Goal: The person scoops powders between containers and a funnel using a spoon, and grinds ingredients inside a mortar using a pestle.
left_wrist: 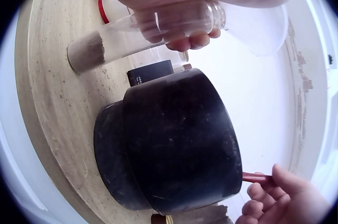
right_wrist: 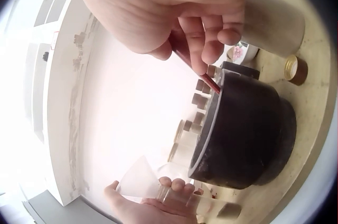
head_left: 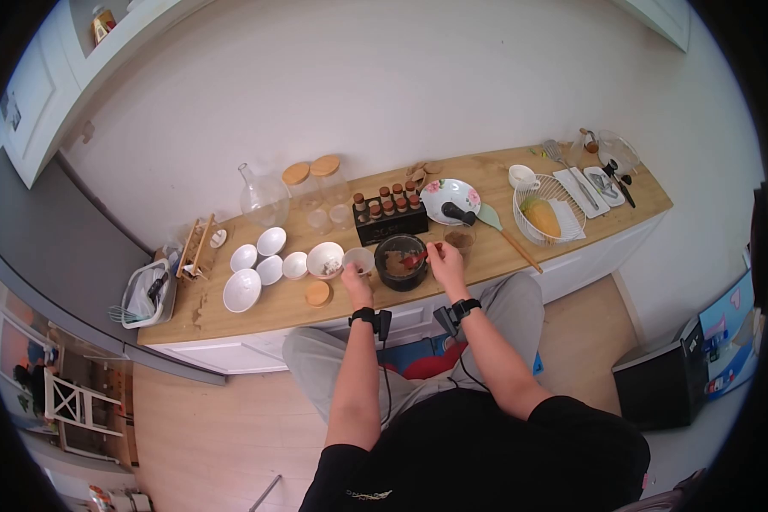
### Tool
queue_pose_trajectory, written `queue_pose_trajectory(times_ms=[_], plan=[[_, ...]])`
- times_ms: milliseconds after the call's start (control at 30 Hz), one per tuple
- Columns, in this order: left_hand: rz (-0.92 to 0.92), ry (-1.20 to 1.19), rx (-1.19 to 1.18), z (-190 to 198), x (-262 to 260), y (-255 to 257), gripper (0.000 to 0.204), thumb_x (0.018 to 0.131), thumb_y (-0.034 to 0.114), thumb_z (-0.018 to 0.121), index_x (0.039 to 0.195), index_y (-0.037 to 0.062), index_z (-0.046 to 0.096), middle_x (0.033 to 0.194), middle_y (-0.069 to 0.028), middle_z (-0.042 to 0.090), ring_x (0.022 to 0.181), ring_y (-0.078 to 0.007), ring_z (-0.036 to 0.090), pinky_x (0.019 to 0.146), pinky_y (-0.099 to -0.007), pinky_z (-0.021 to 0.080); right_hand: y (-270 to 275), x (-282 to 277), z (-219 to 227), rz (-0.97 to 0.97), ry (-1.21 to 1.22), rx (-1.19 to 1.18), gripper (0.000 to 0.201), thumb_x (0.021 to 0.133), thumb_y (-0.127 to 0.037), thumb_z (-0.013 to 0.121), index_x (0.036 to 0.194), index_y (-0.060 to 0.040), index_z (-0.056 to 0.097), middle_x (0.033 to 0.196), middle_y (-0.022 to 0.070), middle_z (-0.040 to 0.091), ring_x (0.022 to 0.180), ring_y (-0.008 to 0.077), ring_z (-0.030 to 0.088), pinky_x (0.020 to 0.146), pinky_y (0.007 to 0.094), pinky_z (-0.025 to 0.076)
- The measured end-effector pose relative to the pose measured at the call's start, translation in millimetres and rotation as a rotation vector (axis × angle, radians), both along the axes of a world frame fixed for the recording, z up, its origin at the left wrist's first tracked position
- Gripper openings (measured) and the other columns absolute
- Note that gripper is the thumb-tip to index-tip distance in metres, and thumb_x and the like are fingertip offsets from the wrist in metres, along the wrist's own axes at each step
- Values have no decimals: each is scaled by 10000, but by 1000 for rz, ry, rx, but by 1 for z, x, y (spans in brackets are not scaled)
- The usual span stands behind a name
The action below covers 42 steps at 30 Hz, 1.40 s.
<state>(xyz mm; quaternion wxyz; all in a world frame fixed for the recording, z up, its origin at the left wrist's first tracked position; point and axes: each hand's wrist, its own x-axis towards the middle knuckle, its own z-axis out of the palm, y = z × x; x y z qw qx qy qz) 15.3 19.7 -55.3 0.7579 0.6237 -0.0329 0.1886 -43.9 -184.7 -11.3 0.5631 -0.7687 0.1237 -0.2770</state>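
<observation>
My left hand (head_left: 360, 288) grips a slim clear glass bottle (left_wrist: 124, 36) by its neck. Brown powder (left_wrist: 87, 53) fills the bottle's lower end, and a translucent funnel (right_wrist: 138, 178) sits in its mouth. Just right of it stands a black mortar (left_wrist: 182, 139) with brown powder (head_left: 393, 263) inside. Between thumb and fingers, my right hand (head_left: 447, 268) holds a red spoon (head_left: 413, 260), its handle slanting over the mortar's rim and its bowl down at the powder. A clear jar of brown powder (head_left: 459, 241) stands right of the mortar.
Behind the mortar is a black rack (head_left: 391, 229) of small brown-capped bottles. A black pestle (head_left: 458, 213) lies on a floral plate (head_left: 435, 193). Several white bowls (head_left: 242, 291) and a wooden lid (head_left: 318, 294) are leftward; a wire basket (head_left: 527, 224) with yellow fruit is rightward. A bottle cap (right_wrist: 297, 70) lies beside the mortar.
</observation>
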Motion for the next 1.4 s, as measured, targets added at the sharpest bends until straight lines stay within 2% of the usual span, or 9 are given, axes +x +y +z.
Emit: queue_pose_trajectory(times_ms=[100, 167, 433, 500, 667, 800, 1033, 1333, 1400], plan=[[42, -16, 0, 0, -1, -2, 492, 986, 363, 379, 827, -49, 597, 750, -120, 606, 679, -217, 580, 624, -370, 442, 4, -2, -8, 18, -7, 91, 309, 938, -291, 615, 859, 5, 656, 657, 71, 651, 569, 150, 605, 559, 296, 471], [61, -13, 9, -2, 0, -2, 489, 986, 360, 382, 831, -50, 597, 758, -120, 608, 684, -218, 582, 628, -371, 446, 6, -5, -9, 74, 60, 403, 301, 958, -291, 603, 853, -12, 643, 649, 39, 631, 538, 95, 557, 510, 248, 440], [8, 14, -36, 0, -2, 0, 483, 987, 354, 381, 857, -56, 602, 774, -117, 616, 693, -223, 587, 631, -373, 461, 12, -10, -17, 45, -42, 527, 235, 983, -242, 578, 910, -25, 627, 711, 28, 642, 535, 73, 530, 489, 217, 426], [-34, 52, -41, 0, -1, 1, 401, 977, 363, 400, 827, 22, 551, 792, -54, 564, 748, -168, 544, 695, -328, 423, 13, -10, -18, 44, -57, 536, 217, 984, -226, 575, 915, -27, 626, 718, 28, 645, 541, 70, 533, 490, 216, 428], [5, 30, -28, 6, -5, -2, 391, 965, 350, 398, 803, 26, 546, 764, -56, 558, 710, -173, 540, 671, -327, 422, 14, -24, -6, -7, -22, 717, 241, 1000, -256, 542, 913, -43, 612, 747, 30, 656, 536, 49, 502, 486, 208, 396], [-14, -17, -4, -9, 5, 3, 462, 989, 340, 378, 845, -44, 591, 767, -109, 594, 683, -211, 585, 605, -354, 470, 9, -30, 5, -23, -38, 746, 260, 1009, -271, 526, 902, -47, 600, 756, 28, 656, 525, 47, 482, 481, 207, 378], [28, 0, 25, -11, 5, 1, 463, 990, 345, 386, 857, -46, 595, 794, -120, 602, 713, -214, 585, 608, -357, 472, 12, -33, 43, 34, -126, 755, 239, 1011, -267, 525, 945, -52, 606, 791, 36, 663, 541, 53, 500, 498, 198, 385], [119, -80, 158, 4, -6, 1, 496, 996, 357, 380, 886, -71, 604, 817, -137, 619, 756, -233, 585, 662, -394, 474, 50, -25, 51, 167, -194, 599, 189, 1000, -205, 551, 1032, -34, 626, 791, 19, 661, 587, 35, 520, 527, 183, 409], [34, -4, 238, 5, -8, 4, 443, 1014, 341, 349, 971, -24, 596, 896, -70, 604, 846, -215, 561, 776, -366, 450, 59, -25, 50, 240, -197, 521, 178, 1003, -192, 543, 1060, -45, 627, 811, 19, 659, 586, 30, 510, 527, 177, 396]])
